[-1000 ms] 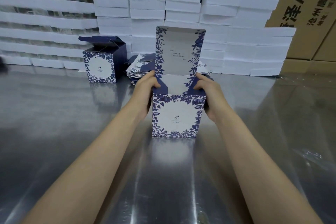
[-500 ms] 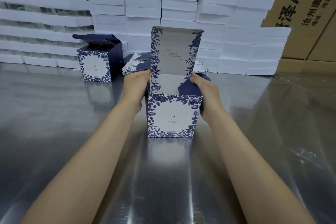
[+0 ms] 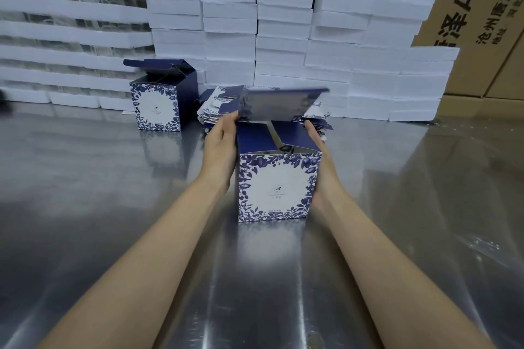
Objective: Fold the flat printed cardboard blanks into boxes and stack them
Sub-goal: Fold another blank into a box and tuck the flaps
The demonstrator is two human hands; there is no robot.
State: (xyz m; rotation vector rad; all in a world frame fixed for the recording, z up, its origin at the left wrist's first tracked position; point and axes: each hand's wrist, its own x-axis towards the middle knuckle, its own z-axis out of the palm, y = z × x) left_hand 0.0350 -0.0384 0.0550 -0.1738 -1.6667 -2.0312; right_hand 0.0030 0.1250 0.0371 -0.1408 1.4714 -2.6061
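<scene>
Closing step, likely: left hand [image 3: 219,147] at nine o'clock and right hand [image 3: 324,170] at three brace the box [image 3: 276,187], fingers straight, lid [image 3: 280,105] tilted forward; tucking likely follows.

Soft glare streaks the table [image 3: 85,193]; lid [image 3: 283,105] motion-blurred.

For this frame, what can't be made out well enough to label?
Head view only:
1. The lid of the near box: motion-blurred, print unreadable.
2. The small text on the box front: too small to read.
3. The right hand: palm hidden behind the box.
4. The pile of flat blanks: largely covered by the lid and left hand; count unknown.
5. Lettering on the brown cartons: cut off by the top edge.
</scene>
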